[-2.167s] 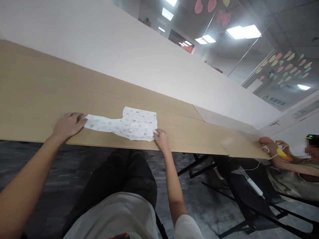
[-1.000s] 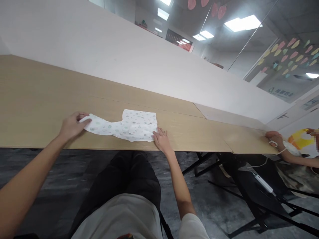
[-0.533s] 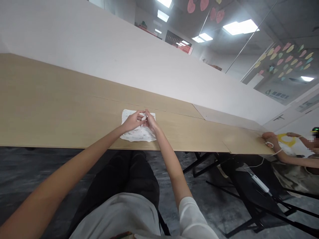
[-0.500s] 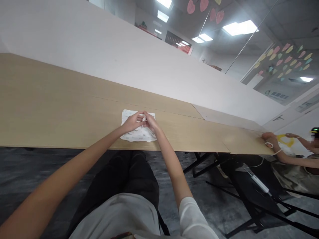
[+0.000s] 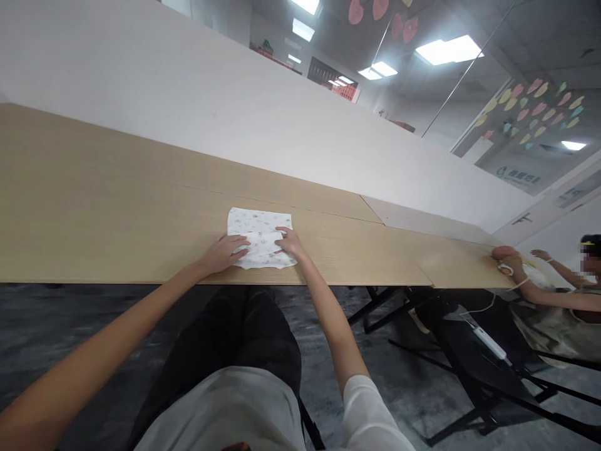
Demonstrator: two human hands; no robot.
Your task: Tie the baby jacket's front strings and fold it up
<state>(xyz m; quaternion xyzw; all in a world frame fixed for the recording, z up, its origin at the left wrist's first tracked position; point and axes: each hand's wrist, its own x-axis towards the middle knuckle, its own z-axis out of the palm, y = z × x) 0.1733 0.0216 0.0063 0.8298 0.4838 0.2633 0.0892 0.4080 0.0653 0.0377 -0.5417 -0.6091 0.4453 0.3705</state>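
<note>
A white cloth (image 5: 259, 219) with a small printed pattern lies on the wooden table in front of me, partly folded over itself. My left hand (image 5: 225, 252) rests at its left side, fingers stretched out over the folded layer. On the right edge of the cloth lies my right hand (image 5: 289, 243), its fingers apart and touching the fabric. Both palms face down, and the undersides of the fingers are hidden.
The long wooden table (image 5: 117, 219) runs along a white partition (image 5: 211, 119). At the far right a person (image 5: 554, 294) sits handling a white and yellow item, beside a reddish round object (image 5: 504, 252). A black folding chair (image 5: 469, 351) carries a white power strip (image 5: 492, 346).
My hands were together above the cloth's middle. They have moved apart and down to its left and right sides, and more of the cloth shows.
</note>
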